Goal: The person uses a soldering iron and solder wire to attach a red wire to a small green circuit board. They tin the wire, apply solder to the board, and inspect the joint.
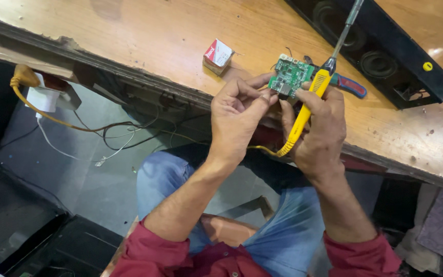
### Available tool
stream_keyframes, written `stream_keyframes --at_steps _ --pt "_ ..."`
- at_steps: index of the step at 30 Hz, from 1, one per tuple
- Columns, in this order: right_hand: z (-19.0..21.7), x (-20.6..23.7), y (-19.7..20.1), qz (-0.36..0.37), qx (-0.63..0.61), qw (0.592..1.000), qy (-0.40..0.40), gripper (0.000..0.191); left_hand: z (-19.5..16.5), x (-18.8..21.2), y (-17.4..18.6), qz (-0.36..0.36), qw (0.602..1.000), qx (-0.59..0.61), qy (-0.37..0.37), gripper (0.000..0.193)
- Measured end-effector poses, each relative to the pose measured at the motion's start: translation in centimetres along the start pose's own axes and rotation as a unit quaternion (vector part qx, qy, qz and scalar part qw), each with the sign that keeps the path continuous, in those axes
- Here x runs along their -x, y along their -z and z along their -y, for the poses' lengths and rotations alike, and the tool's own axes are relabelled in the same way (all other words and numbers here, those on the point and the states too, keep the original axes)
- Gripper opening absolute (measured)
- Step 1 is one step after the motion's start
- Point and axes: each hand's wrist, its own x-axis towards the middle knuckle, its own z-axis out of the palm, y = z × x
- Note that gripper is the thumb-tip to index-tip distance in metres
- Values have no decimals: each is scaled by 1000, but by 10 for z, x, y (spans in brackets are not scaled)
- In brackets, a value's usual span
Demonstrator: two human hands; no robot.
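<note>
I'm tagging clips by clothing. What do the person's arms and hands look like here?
Both hands, left hand and right hand, are bare: no gloves, rings or watch visible. The forearms are uncovered; red sleeves are pushed up near the elbows.

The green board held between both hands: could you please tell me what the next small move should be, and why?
Probably lay the board flat on the bench first. Both hands pinch it in mid-air, and the right hand also holds the yellow iron, its metal tip pointing up and away from the board. The left hand could then steady it alone.
</note>
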Motion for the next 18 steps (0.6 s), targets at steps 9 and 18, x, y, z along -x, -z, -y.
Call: stream_keyframes --at_steps 9,18 --pt "2 3 8 -9 7 1000 11 38 8 1 0 7 1000 -5 -23 15" --pt "-12 23 61 -138 -57 989 5 38 12 3 0 10 999 -20 -30 15"
